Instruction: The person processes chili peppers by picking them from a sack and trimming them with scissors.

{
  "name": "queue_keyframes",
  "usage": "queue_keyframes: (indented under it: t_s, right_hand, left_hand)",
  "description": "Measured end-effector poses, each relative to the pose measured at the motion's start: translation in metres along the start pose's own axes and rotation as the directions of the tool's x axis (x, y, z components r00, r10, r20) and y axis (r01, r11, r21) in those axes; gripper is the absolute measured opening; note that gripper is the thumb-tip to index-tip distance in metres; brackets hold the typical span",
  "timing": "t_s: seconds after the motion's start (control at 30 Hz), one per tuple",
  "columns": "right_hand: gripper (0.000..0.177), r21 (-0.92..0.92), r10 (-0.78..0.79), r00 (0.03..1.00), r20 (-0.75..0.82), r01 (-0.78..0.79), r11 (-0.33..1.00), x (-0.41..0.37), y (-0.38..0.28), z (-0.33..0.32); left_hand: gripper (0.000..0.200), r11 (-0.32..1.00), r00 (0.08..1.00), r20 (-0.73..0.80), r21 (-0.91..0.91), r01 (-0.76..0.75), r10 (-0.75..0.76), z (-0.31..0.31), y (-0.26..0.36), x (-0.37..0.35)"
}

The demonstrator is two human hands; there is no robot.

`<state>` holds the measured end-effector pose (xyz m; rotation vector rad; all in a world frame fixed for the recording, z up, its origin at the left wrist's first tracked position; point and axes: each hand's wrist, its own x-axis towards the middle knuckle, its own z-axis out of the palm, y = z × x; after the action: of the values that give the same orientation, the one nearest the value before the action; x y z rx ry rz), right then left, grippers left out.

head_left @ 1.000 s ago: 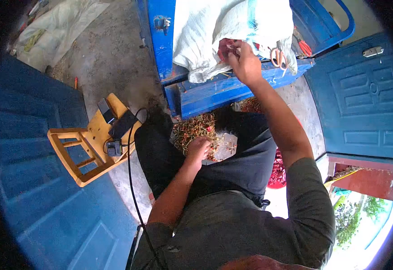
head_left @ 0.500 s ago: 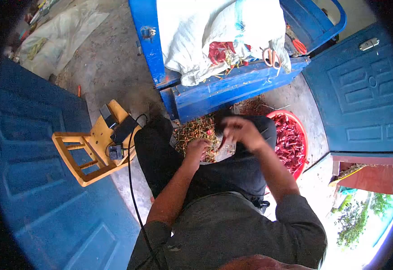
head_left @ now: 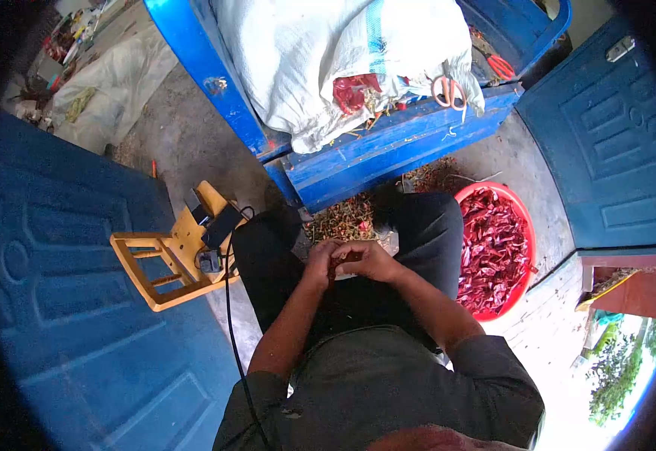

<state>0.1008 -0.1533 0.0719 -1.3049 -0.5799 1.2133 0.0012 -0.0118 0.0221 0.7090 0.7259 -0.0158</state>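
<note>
Closing narrowly around a dark red dried chili [head_left: 345, 260], the left hand [head_left: 319, 264] and right hand [head_left: 370, 261] are meeting between the seated person's knees, above a pile of stems [head_left: 341, 219]. More chilies are filling a red basin [head_left: 532, 264] beside the person's right leg, while others are showing at the mouth of a white sack [head_left: 287, 64], where pink-handled scissors [head_left: 449, 92] are lying nearby on a blue metal frame [head_left: 411, 135].
</note>
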Motion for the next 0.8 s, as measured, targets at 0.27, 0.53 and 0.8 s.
queue_keyframes:
  t_s: [0.27,0.53,0.8]
  right_hand:
    - [0.031,-0.651,-0.226,0.954,-0.198,0.044,0.757,0.001,0.004,0.013]
    - [0.022,-0.795,-0.235,0.902,-0.361,-0.167,0.583,0.014,0.042,0.011]
    - [0.022,-0.451,-0.137,0.761,-0.634,-0.220,0.865,0.009,0.029,0.021]
  left_hand:
    - [0.022,0.994,0.986,-0.135,0.036,0.103,-0.097,-0.002,-0.005,0.007]
    - [0.028,0.971,0.985,-0.112,0.185,0.154,-0.135,-0.036,-0.049,0.040]
    - [0.027,0.988,0.981,-0.125,0.023,0.152,-0.147,0.003,-0.017,0.014]
